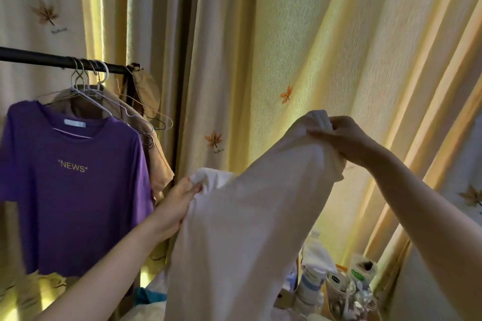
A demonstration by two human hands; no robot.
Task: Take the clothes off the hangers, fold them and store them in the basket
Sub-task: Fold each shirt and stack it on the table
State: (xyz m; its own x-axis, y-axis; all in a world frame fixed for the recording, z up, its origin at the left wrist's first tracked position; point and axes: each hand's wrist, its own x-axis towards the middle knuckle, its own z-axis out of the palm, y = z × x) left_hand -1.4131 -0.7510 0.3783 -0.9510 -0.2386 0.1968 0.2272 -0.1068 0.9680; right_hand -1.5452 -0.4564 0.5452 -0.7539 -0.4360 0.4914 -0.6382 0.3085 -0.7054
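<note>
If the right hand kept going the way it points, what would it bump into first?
Besides the white garment it grips, the right hand would probably reach the yellow curtain first. Nothing else shows between them, though depth is unclear.

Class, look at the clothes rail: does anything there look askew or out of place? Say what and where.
Yes. On the rail, empty wire hangers hang tilted and bunched together behind the purple T-shirt, their hooks crowded at one spot. A beige cap dangles from the rail's end.
</note>
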